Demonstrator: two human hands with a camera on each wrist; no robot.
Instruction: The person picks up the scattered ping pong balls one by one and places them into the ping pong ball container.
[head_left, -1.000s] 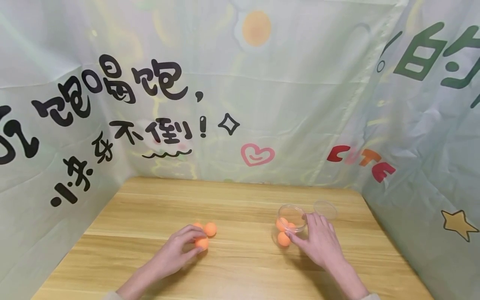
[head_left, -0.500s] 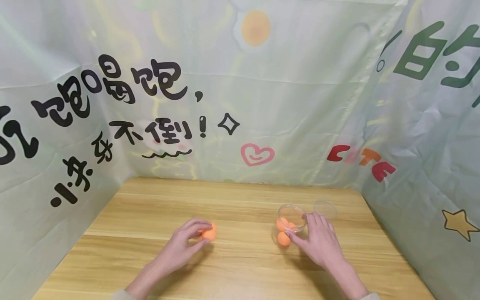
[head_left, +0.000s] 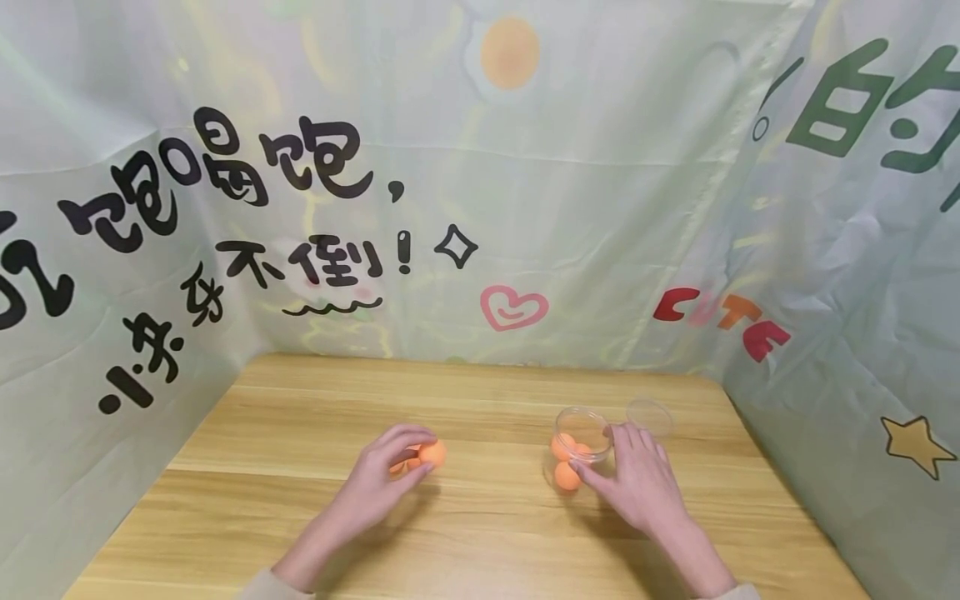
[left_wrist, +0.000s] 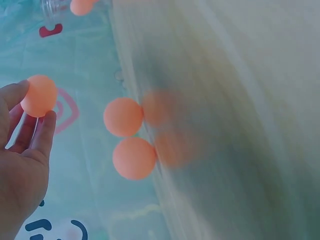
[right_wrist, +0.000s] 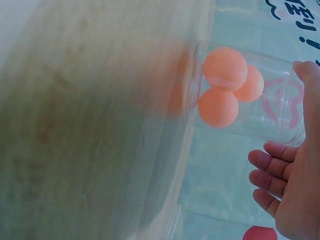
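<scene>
Wood-grain table (head_left: 480,542) before me, printed cloth (head_left: 600,208) hanging behind the clear jar (right_wrist: 265,62) and on both sides. The jar stands mouth up, long axis vertical, three orange balls (right_wrist: 225,69) inside; my right hand (head_left: 641,479) grips it near the rim. Left of it, my left hand (head_left: 378,475) pinches another ball (head_left: 432,452) above the table, near two loose balls (left_wrist: 134,158).

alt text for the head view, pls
Left hand pinches an orange ball above a wooden table; right hand holds an open clear jar near its rim, three orange balls inside. Two more balls lie partly hidden by the left hand.
</scene>
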